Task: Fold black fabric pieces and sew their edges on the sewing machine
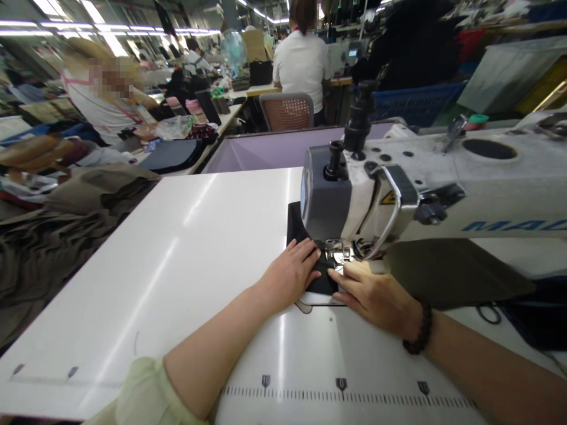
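A dark piece of fabric (321,282) lies under the presser foot (339,257) of a white and grey sewing machine (328,195). On its left part my left hand (292,268) lies flat, fingers stretched toward the machine head. My right hand (372,289), with a dark bead bracelet at the wrist, rests at the right edge of the fabric, index finger extended and touching it just in front of the foot. The other right fingers are loosely bent, with nothing seen in them. The needle itself is too small to make out.
An olive fabric panel (452,271) lies right of the machine head, near black scissor handles (489,314). Olive garments (66,218) are heaped left of the white table (177,283). A lilac bin (266,147) stands behind it. Other people sit farther back.
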